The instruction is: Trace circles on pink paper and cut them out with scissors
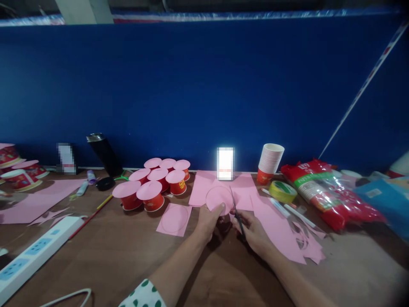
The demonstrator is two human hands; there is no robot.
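Note:
My left hand pinches the lower edge of a round pink paper disc, holding it up above the brown table. My right hand is closed round the handles of a pair of scissors, whose blades point up along the disc's right edge. Under both hands lie sheets of pink paper. A pink square with a drawn circle lies flat just left of my left hand.
Several upturned red cups topped with pink discs stand at the left centre. A stack of paper cups, a tape roll, pens and a red plastic packet sit to the right. A white power strip lies at the front left.

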